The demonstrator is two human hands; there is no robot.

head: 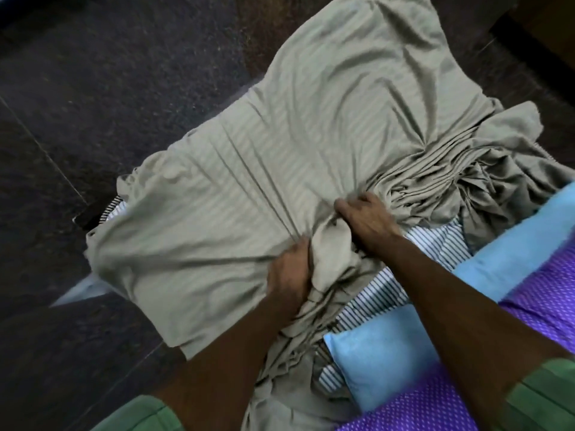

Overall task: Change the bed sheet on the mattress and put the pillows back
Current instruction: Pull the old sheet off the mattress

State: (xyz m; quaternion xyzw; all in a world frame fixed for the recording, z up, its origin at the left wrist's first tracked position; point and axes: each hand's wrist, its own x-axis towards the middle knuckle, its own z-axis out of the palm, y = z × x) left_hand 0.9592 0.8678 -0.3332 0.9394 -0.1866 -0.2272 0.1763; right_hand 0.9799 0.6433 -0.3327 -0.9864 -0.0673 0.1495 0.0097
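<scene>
The left hand (pixel 287 272) and right hand (pixel 362 220) were closed side by side on a bunched fold of the olive-grey bed sheet (pixel 280 144), each gripping cloth. The sheet was spread over a striped mattress (pixel 432 241), trailing towards the dark floor (pixel 93 88). Two light-blue pillows (pixel 382 356) were seen beside it on purple dotted fabric (pixel 541 293).

Below me lay a dark speckled stone floor (pixel 109 88) with thin joint lines; dark wooden furniture (pixel 535 29) stood top right.
</scene>
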